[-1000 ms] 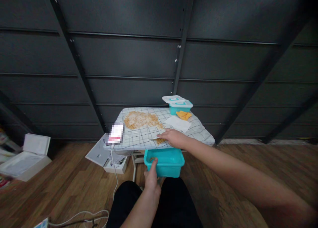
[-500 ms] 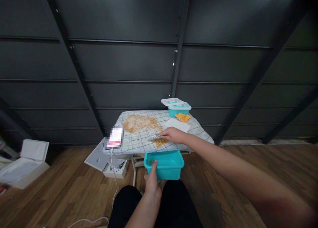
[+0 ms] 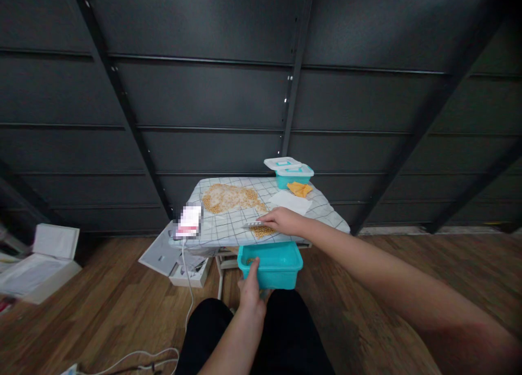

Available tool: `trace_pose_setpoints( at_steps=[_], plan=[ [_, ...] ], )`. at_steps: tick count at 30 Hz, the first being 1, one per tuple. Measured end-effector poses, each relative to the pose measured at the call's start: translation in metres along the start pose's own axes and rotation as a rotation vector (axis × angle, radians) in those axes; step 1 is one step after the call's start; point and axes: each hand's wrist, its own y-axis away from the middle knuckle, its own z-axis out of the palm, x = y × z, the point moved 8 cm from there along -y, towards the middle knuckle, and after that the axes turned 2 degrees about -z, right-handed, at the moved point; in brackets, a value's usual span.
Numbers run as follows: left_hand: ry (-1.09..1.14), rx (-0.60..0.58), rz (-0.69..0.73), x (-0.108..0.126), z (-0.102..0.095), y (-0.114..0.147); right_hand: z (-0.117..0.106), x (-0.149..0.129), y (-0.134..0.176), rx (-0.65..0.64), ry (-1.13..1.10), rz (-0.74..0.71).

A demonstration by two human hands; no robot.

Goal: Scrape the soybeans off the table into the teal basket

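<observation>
Tilted up more than it was a second ago, the white card (image 3: 252, 224) now shows me a patterned face, while the rest of my feed has barely shifted. I have it pinched in the right hand (image 3: 282, 220), thumb and fingers closed on its right end, just above a small patch of yellow grains (image 3: 262, 232) near the front edge of the checked desk (image 3: 228, 231). Directly below that edge, my left hand (image 3: 250, 294) is clamped on the near left side of a teal tub (image 3: 278, 280), thumb over the rim; a few loose grains (image 3: 250, 260) sit in the tub's left corner. Farther back on the desk I see a wide spread of yellow and white grains (image 3: 233, 197), and to its right a white sheet (image 3: 290, 202), a crumpled orange cloth (image 3: 299, 189) and a teal box (image 3: 290, 182) with a white lid (image 3: 283, 163) lying askew on top. At the desk's left end lies a blurred-out device (image 3: 190, 221), its white cable (image 3: 190, 293) trailing past an open white box (image 3: 191, 275) on the wooden floor (image 3: 122, 293).
</observation>
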Motion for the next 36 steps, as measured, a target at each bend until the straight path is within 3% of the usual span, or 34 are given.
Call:
trace_pose_setpoints(
  at_steps=[15, 36],
  plan=[
    [0.016, 0.025, 0.036, 0.001, -0.006, 0.001, -0.007, -0.023, 0.01, -0.01, -0.027, -0.021],
    [0.013, 0.062, 0.032, 0.003, -0.007, 0.002, -0.007, -0.028, 0.012, -0.029, 0.024, -0.058]
  ],
)
